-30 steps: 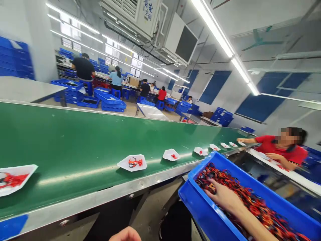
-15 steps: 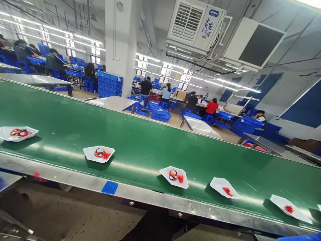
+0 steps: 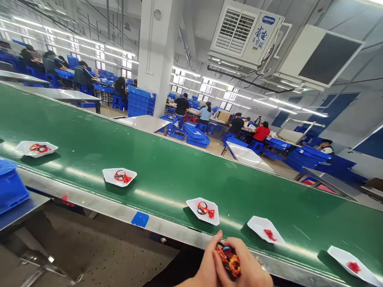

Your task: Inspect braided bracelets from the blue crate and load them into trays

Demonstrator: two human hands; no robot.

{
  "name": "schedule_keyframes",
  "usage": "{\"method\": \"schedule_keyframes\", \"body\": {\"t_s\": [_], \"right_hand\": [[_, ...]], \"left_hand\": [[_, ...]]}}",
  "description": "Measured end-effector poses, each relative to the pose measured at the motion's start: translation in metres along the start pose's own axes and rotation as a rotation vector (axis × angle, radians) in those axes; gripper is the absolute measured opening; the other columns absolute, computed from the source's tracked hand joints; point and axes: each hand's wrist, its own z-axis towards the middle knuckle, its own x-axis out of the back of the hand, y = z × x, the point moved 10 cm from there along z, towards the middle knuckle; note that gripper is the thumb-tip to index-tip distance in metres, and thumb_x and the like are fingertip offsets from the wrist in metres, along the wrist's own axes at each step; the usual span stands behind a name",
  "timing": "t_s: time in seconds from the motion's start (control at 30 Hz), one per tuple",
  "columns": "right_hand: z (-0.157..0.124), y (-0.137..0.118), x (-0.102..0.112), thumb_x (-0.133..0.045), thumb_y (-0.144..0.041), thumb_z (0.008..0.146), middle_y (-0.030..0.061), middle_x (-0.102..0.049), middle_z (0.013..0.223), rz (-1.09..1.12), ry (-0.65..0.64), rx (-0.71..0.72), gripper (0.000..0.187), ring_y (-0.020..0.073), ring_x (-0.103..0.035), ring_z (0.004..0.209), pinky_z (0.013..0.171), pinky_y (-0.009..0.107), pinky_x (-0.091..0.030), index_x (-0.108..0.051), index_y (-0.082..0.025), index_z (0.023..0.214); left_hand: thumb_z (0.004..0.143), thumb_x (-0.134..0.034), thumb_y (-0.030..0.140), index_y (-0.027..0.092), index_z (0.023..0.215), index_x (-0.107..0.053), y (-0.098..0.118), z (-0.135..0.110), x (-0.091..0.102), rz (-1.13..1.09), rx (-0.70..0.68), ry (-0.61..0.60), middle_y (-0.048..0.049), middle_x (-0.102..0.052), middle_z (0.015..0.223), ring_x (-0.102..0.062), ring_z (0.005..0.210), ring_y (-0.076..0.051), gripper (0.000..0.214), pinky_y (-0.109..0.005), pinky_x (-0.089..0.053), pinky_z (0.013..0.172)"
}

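Observation:
Both my hands have come together low in the view, just over the near rail of a green conveyor belt. Cupped between them is a handful of small orange and black parts, some of them ring-shaped. My left hand closes around its left side, thumb pointing up. From the right, my right hand wraps the same handful with bent fingers. Closest beyond them is a white tray holding an orange-black double-ring piece and a red bit. To its right, another white tray carries only a red piece.
More white trays ride the belt, one at far right and one at left. A metal rail with blue tape edges it. At left stands a blue crate. People sit at benches beyond the belt.
My hands have entered from below, holding the orange and black parts. The view has shifted, bringing the blue crate in at left. The trays have slid slightly left relative to the rail's blue tape.

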Motion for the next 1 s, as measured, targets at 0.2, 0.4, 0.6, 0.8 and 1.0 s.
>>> {"method": "schedule_keyframes", "body": {"t_s": [0.2,0.4,0.6,0.8,1.0], "right_hand": [[0.007,-0.008,-0.029,-0.061,-0.041,0.076,0.0088,-0.062,0.102,0.069,-0.102,0.016,0.029,0.0251,-0.061,0.089,0.069,0.033,-0.050,-0.055,-0.024,0.099],[0.029,0.011,-0.027,-0.068,-0.032,0.068,0.0082,-0.052,0.122,0.154,-0.210,-0.104,0.047,0.0266,-0.051,0.111,0.094,0.039,-0.043,-0.054,-0.025,0.112],[0.039,0.022,-0.026,-0.062,-0.020,0.072,0.0061,-0.052,0.124,0.451,-0.209,-0.194,0.048,0.0209,-0.050,0.114,0.098,0.034,-0.040,-0.051,-0.024,0.119],[0.039,0.062,-0.016,-0.047,-0.022,0.086,0.0059,-0.061,0.102,0.507,-0.071,-0.357,0.025,0.0164,-0.059,0.088,0.080,0.029,-0.047,-0.055,-0.021,0.110],[0.035,0.051,-0.021,-0.048,-0.016,0.084,0.0027,-0.058,0.090,0.454,-0.154,-0.248,0.026,0.0122,-0.053,0.064,0.064,0.025,-0.046,-0.058,-0.022,0.107]], "left_hand": [[0.079,-0.056,0.043,0.014,0.065,-0.061,0.029,-0.006,0.015,-0.076,-0.070,0.111,-0.0067,-0.066,0.065,-0.063,0.065,-0.021,0.033,-0.031,-0.048,0.071],[0.081,-0.056,0.030,0.013,0.076,-0.062,0.048,0.005,0.003,-0.098,-0.142,0.168,-0.0064,-0.067,0.067,-0.065,0.064,-0.020,0.019,-0.034,-0.051,0.070],[0.079,-0.059,0.028,0.013,0.082,-0.061,0.063,0.010,0.009,-0.080,-0.171,0.223,-0.0069,-0.067,0.073,-0.065,0.066,-0.022,0.016,-0.040,-0.053,0.071],[0.075,-0.062,0.025,0.012,0.094,-0.059,0.070,0.014,0.017,-0.063,-0.208,0.253,-0.0109,-0.067,0.089,-0.065,0.079,-0.027,0.024,-0.051,-0.051,0.076],[0.078,-0.058,0.024,0.010,0.100,-0.058,0.071,0.014,0.017,-0.070,-0.209,0.231,-0.0142,-0.066,0.096,-0.064,0.084,-0.028,0.027,-0.053,-0.050,0.080]]}}
